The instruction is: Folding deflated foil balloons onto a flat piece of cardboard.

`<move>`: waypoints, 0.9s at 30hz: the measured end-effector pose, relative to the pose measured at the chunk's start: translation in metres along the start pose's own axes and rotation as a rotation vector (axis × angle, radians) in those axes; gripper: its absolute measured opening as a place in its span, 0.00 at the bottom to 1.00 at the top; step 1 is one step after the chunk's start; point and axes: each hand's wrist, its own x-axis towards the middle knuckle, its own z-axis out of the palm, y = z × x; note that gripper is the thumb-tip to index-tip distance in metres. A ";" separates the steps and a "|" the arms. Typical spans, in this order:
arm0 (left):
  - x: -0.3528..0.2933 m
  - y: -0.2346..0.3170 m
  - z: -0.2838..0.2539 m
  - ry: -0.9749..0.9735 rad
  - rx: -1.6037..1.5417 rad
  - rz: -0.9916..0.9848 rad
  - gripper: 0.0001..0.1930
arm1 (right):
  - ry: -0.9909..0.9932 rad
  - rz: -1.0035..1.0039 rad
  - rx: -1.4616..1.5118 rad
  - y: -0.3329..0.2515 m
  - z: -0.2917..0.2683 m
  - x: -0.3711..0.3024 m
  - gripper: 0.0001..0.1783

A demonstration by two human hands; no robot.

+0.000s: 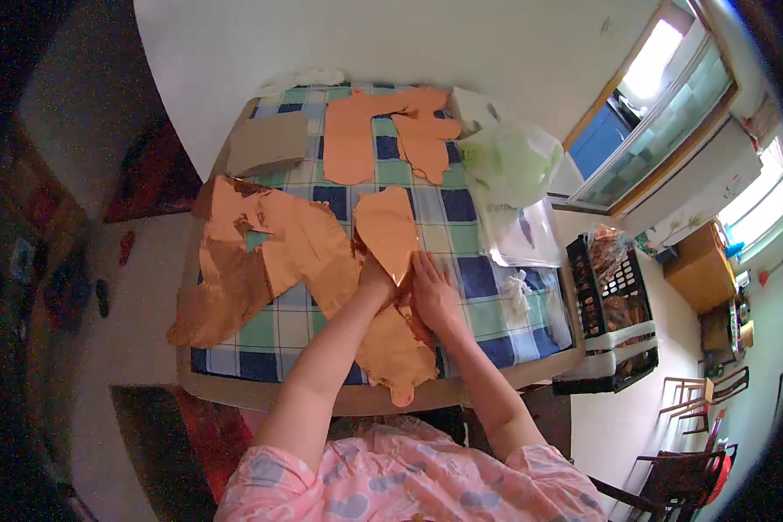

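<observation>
A flat, uninflated rose-gold foil balloon [388, 228] lies in the middle of the checked cloth, its pointed flap folded toward me. My left hand [375, 277] reaches beneath that flap, so its fingers are hidden. Beside the flap's right edge, my right hand [434, 294] rests with fingers stretched out, touching the foil. Nearest me, another part of rose-gold foil [396, 352] ends in a rounded tab over the table edge. A larger crumpled foil sheet [300, 239] spreads to the left.
Flat foil shapes [350, 143] lie at the far side beside a piece of brown cardboard [268, 143]. Clear plastic bags [522, 165] cover the far right corner. A white knotted bundle [518, 291] sits nearer. Right of the table stands a black crate [593, 300] holding bagged foil.
</observation>
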 end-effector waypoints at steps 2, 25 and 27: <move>-0.002 -0.002 0.003 0.003 -0.089 0.012 0.27 | 0.002 -0.018 0.005 -0.004 -0.003 -0.001 0.32; -0.009 0.000 0.001 -0.027 0.203 0.163 0.21 | 0.019 -0.059 0.016 -0.013 0.007 -0.001 0.26; -0.012 -0.009 0.003 -0.056 0.240 0.149 0.22 | 0.033 -0.115 0.021 -0.018 0.002 -0.001 0.26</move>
